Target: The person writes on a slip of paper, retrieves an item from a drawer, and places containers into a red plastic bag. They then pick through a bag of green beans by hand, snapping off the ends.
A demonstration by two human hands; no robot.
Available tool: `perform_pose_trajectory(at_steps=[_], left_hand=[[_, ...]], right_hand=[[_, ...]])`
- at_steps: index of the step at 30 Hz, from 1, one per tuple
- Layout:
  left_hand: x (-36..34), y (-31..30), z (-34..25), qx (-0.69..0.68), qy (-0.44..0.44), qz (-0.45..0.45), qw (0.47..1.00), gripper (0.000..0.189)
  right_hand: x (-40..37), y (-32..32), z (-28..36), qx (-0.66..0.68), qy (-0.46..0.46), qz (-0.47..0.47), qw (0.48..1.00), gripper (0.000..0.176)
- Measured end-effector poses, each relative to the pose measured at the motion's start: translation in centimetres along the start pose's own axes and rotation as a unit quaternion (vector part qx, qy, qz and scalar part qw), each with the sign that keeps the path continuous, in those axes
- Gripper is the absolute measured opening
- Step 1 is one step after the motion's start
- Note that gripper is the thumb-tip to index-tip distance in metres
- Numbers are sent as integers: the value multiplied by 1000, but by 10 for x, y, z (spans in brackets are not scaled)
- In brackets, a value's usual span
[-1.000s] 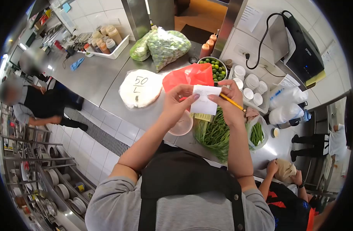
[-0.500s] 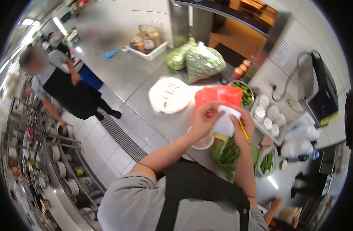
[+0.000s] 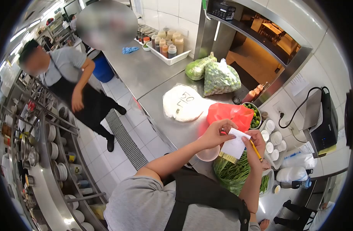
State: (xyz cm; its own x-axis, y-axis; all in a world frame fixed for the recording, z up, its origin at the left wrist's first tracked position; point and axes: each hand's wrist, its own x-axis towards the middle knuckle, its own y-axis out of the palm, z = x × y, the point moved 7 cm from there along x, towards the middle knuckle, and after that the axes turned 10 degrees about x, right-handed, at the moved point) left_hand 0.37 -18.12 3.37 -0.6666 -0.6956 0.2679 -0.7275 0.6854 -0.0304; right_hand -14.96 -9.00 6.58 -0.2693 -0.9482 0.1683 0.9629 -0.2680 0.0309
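Observation:
My left hand (image 3: 218, 134) pinches the upper left edge of a white paper slip (image 3: 235, 143), which has a yellowish printed strip at its lower end. At the opposite edge my right hand (image 3: 256, 145) grips the paper, with a yellow pencil (image 3: 256, 151) held slanting between its fingers. Below the paper lies a clear bag of long green beans (image 3: 234, 173). A pale round bowl (image 3: 208, 154) sits beside my left wrist. Just beyond my hands is a red plastic bag (image 3: 229, 115), next to a bagged white bundle marked "50" (image 3: 182, 102).
Two bags of chopped greens (image 3: 222, 79) and a white basket of sauce bottles (image 3: 170, 57) stand farther along the steel counter (image 3: 155, 77). At right are limes (image 3: 255, 115), stacked white cups (image 3: 276, 138) and a black printer (image 3: 322, 125). A person (image 3: 68, 73) stands left, by dish shelves.
My view has shifted, and counter items sit lower and farther right. The paper now hangs with its printed end visible. The person at left has turned and lowered an arm.

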Motion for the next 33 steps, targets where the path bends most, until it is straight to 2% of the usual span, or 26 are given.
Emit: perform_pose_trajectory(at_steps=[7, 9, 10, 11, 13, 14, 15, 20, 29, 33], left_hand=[[4, 8, -10, 30, 12, -25, 999, 35], [12, 11, -9, -8, 83, -28, 996, 31], [16, 15, -7, -37, 31, -15, 999, 25], [16, 14, -9, -2, -78, 18, 997, 22], [23, 21, 8, -112, -56, 6, 992, 29], [27, 24, -5, -107, -24, 20, 994, 31], [27, 27, -27, -113, -38, 33, 992, 32], [29, 34, -16, -58, -26, 46, 997, 34], [29, 30, -8, -13, -28, 32, 999, 30], [31, 35, -13, -65, -10, 1, 998, 35]], right_hand=[[-3, 2, 11, -33, -29, -49, 998, 19], [-6, -6, 15, -62, -36, -65, 995, 19], [-6, -8, 19, -64, -49, -68, 994, 18], [-7, -10, 21, -67, -59, -73, 993, 18], [-8, -14, 19, -33, -62, -71, 995, 16], [-9, -16, 20, 11, -58, -82, 995, 15], [-10, -17, 23, 56, -60, -89, 993, 15], [-18, -30, 15, 17, -49, -105, 993, 16], [-23, -32, 12, 63, -41, -124, 989, 16], [-22, -39, 19, 37, -46, -134, 989, 14]])
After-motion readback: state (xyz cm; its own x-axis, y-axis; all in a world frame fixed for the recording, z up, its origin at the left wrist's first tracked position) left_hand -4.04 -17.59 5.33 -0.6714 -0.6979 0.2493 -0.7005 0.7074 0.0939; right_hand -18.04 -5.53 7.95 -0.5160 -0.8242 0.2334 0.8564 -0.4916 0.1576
